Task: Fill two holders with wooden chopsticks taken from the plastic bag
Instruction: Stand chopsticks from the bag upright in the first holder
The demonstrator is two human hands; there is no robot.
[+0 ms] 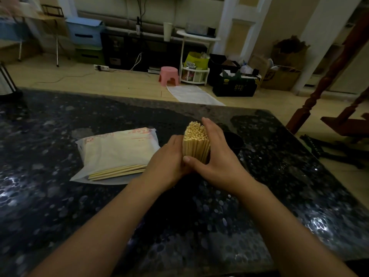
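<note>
On the dark speckled bench (79, 206), mid-frame, a dense bundle of chopsticks (196, 142) stands upright, tips level at the top. I read both hands as clamped around it: left hand (169, 158) curled against its left side, right hand (217, 156) wrapping the right side, thumb crossing the front low down. The holder under the bundle is hidden by the hands (I assume the sticks sit in one, cannot confirm). Just behind the right hand, a dark cup-like holder (234, 142) stands, apparently unfilled.

Left of the hands lies the plastic bag (117, 148), flat, with a few loose chopsticks (117, 172) poking from its near opening.

Judgement: first holder near full, second not begun.

Risks from here:
- Bundle is tall and packed; letting go unevenly could tip it and fan sticks across the bench.
- Right hand sits close to the dark holder; a backward sweep could knock it.
- Loose sticks at the bag mouth may roll if the bag is tugged.
</note>
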